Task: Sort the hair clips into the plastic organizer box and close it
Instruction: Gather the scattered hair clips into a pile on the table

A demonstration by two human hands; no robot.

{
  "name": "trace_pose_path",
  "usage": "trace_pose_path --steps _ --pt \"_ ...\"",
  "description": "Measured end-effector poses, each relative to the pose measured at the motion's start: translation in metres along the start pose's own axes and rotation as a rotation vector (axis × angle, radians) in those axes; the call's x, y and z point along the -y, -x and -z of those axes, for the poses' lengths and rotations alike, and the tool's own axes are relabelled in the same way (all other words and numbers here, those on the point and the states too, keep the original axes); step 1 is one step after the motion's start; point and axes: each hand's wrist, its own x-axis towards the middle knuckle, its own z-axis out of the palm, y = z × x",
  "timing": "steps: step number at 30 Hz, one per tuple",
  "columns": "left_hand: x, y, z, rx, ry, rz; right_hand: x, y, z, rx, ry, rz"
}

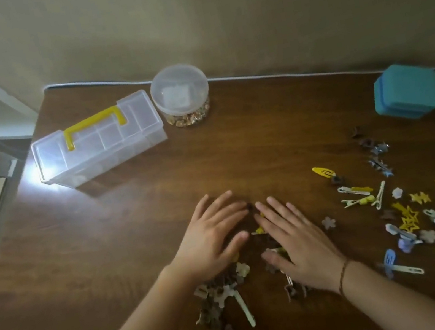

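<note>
A clear plastic organizer box (pixel 99 145) with a yellow handle (pixel 94 125) stands shut at the table's far left. Both of my hands lie flat, fingers straight, on a heap of small hair clips (pixel 221 295) near the front middle. My left hand (pixel 212 241) covers the heap's left part and my right hand (pixel 296 241) its right part. Brown, cream and yellow clips show under and between them. More yellow, white, blue and brown clips (pixel 404 207) lie scattered to the right.
A round clear jar (pixel 181 95) with small golden pieces stands behind the box, by the wall. A teal lidded container (pixel 408 90) sits at the far right. The dark wooden table (pixel 133 223) ends at the left, with a drop beyond.
</note>
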Motion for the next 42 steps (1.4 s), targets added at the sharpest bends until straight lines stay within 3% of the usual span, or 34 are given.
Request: trace_pose_path --steps 6,9,11,15,23,27,31,35,42 --pt "-0.010 0.054 -0.015 -0.043 0.109 -0.035 0.019 0.028 -0.018 -0.166 -0.222 -0.100" --pt "-0.004 0.070 -0.016 -0.182 0.167 0.104 0.012 0.031 -0.018 -0.289 -0.248 -0.220" --pt "-0.004 0.077 -0.019 -0.194 0.184 0.181 0.011 0.029 -0.018 -0.271 -0.232 -0.269" --pt "-0.019 0.073 -0.029 -0.145 0.208 0.165 0.034 0.025 -0.025 -0.136 -0.153 -0.222" --pt "-0.035 0.064 -0.039 -0.165 0.305 0.180 0.069 0.035 -0.032 -0.150 -0.228 -0.244" --pt "-0.042 0.030 -0.027 -0.240 0.349 0.208 0.039 0.073 -0.021 -0.360 -0.355 -0.342" --pt "-0.066 -0.041 -0.021 -0.173 0.307 0.151 -0.015 0.128 -0.022 -0.520 -0.401 -0.545" --pt "-0.091 -0.127 -0.031 -0.023 0.163 0.062 -0.081 0.162 -0.011 -0.544 -0.336 -0.697" --pt "-0.143 -0.261 -0.057 0.167 -0.139 -0.166 -0.185 0.160 0.027 -0.458 -0.203 -0.711"
